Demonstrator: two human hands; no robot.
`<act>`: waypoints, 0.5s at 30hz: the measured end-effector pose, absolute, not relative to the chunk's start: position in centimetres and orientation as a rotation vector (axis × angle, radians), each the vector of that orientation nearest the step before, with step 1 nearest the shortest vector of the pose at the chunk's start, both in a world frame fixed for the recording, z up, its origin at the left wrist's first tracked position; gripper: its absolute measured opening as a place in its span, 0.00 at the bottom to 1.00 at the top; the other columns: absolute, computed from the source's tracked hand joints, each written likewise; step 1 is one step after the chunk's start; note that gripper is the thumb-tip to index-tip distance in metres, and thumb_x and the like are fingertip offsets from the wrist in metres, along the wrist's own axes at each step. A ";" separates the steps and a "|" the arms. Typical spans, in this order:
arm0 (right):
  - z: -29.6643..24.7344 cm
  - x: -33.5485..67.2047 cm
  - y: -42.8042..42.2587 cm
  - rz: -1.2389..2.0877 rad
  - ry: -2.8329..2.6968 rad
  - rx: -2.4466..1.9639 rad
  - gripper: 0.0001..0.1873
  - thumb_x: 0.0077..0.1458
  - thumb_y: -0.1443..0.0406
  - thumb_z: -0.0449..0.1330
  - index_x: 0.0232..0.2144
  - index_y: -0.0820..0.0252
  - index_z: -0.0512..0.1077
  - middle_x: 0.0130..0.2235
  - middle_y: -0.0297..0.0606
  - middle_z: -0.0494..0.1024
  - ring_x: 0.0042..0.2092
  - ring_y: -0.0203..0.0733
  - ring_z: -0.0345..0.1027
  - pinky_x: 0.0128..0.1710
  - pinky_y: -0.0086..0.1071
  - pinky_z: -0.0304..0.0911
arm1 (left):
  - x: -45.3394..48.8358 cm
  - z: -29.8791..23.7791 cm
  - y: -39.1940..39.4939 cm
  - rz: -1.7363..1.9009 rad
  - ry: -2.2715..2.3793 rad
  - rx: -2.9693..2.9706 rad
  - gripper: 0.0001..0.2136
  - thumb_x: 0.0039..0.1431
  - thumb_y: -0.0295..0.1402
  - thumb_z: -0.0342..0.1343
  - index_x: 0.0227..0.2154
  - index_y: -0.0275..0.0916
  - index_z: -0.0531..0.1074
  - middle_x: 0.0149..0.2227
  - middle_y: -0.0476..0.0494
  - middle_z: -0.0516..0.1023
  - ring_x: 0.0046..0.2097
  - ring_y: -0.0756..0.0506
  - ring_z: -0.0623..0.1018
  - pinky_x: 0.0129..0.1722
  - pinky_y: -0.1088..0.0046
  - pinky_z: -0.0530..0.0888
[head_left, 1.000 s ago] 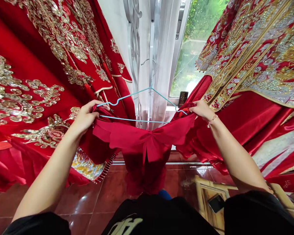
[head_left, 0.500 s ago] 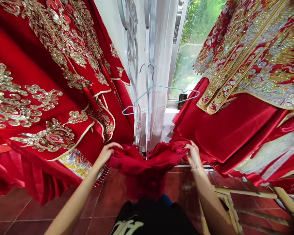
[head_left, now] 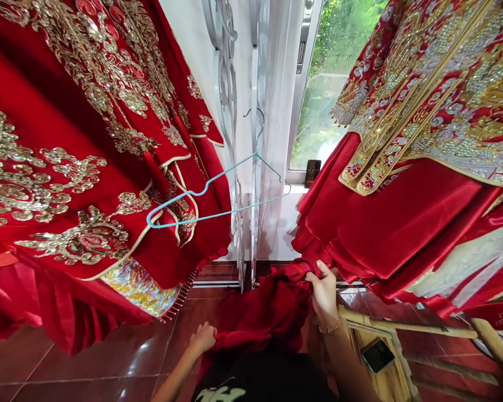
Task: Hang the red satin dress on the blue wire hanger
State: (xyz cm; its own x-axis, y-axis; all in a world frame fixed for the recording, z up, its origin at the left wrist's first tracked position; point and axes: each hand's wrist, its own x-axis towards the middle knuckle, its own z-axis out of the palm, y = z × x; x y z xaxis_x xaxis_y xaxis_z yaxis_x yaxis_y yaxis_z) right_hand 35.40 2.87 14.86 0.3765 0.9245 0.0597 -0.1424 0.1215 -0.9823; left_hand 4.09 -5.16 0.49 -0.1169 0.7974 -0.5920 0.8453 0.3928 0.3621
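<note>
A plain dark red garment (head_left: 264,312) hangs bunched low in front of me, gripped by both hands. My left hand (head_left: 202,338) is closed on its lower left edge near the floor. My right hand (head_left: 323,293) is closed on its upper right edge, with a thin bracelet at the wrist. Above, an empty light blue wire hanger (head_left: 218,192) hangs tilted, its left end low, from a white metal stand (head_left: 230,84) by the sheer curtain.
Red robes with gold embroidery hang on the left (head_left: 75,139) and on the right (head_left: 427,111). A window (head_left: 327,72) lies behind the curtain. A wooden stool (head_left: 385,357) with a phone (head_left: 377,354) on it stands at lower right. The floor (head_left: 109,357) is dark red tile.
The red garment has come off the blue hanger and both hands have pulled it down toward the floor. The empty hanger swings and now tilts with its left end low.
</note>
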 end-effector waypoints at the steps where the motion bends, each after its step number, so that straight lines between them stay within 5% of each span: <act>1: 14.9 35.3 2.5 0.936 -0.847 -1.176 0.07 0.37 0.67 0.60 0.20 0.58 0.62 0.21 0.26 0.63 0.26 0.32 0.53 0.27 0.26 0.54 | 4.6 0.2 -5.3 -0.018 1.972 1.407 0.04 0.44 0.26 0.53 0.18 0.38 0.67 0.43 0.37 0.77 0.57 0.30 0.73 0.56 0.43 0.65; 3: 15.2 35.0 2.0 0.932 -0.836 -1.174 0.07 0.37 0.67 0.60 0.20 0.58 0.63 0.21 0.26 0.64 0.26 0.31 0.53 0.27 0.26 0.53 | 5.2 0.1 -4.9 0.136 2.033 1.410 0.05 0.48 0.24 0.50 0.23 0.39 0.68 0.48 0.37 0.75 0.58 0.34 0.71 0.60 0.49 0.62; 8: 16.0 34.7 1.6 0.914 -0.876 -1.180 0.07 0.37 0.68 0.60 0.19 0.59 0.63 0.22 0.26 0.64 0.27 0.32 0.54 0.28 0.26 0.54 | 5.7 0.7 -1.3 0.499 1.915 1.292 0.05 0.52 0.29 0.45 0.23 0.40 0.63 0.32 0.46 0.73 0.40 0.45 0.76 0.47 0.70 0.70; 15: 16.2 34.6 2.4 0.877 -0.879 -1.201 0.08 0.38 0.68 0.60 0.20 0.58 0.61 0.21 0.25 0.61 0.25 0.30 0.52 0.25 0.25 0.50 | 4.6 1.3 2.1 0.687 1.652 1.063 0.08 0.39 0.34 0.52 0.12 0.40 0.61 0.15 0.52 0.63 0.22 0.49 0.66 0.26 0.74 0.65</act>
State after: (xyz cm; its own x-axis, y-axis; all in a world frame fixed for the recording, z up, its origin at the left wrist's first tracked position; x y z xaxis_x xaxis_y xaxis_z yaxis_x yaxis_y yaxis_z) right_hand 34.63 2.45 16.21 0.4026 0.9105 0.0944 -0.0925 0.1431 -0.9854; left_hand 4.59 2.14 1.29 -0.1004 0.8916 -0.4415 0.3153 0.4494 0.8359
